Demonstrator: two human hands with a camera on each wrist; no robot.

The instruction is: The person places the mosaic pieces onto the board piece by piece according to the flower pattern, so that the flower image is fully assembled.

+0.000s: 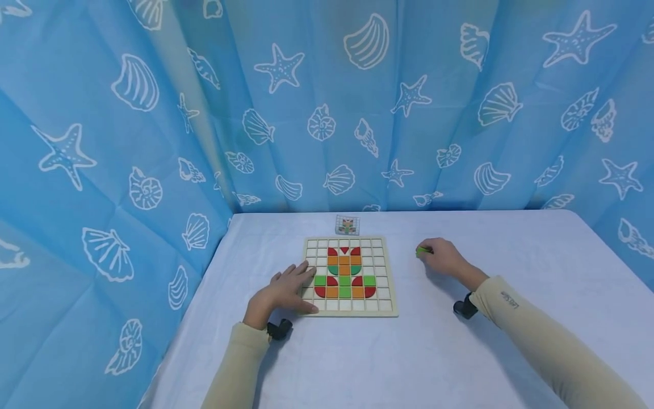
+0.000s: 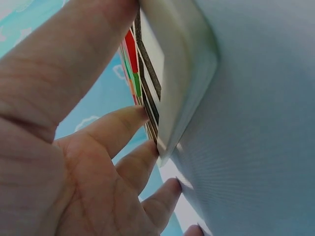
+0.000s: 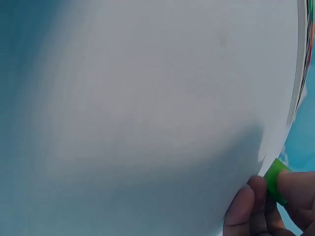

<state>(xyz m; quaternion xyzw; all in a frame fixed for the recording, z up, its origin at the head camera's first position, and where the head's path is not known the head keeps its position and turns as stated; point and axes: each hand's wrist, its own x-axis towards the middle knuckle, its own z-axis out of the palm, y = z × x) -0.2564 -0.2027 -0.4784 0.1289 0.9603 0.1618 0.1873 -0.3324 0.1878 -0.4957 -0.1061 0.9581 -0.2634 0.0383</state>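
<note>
A framed grid board lies on the table, with red, orange and green tiles set in a flower-like pattern. My left hand rests on the board's left edge, fingers spread; in the left wrist view the thumb and fingertips touch the board's rim. Right of the board, my right hand pinches a light green tile between thumb and fingers, close over the table. Just behind the board stands a small pattern card printed with a similar flower design.
The table wears a white cloth. A blue curtain with white shells and starfish hangs behind it and along the left side. Dark wrist cameras are strapped at both wrists, over beige sleeves.
</note>
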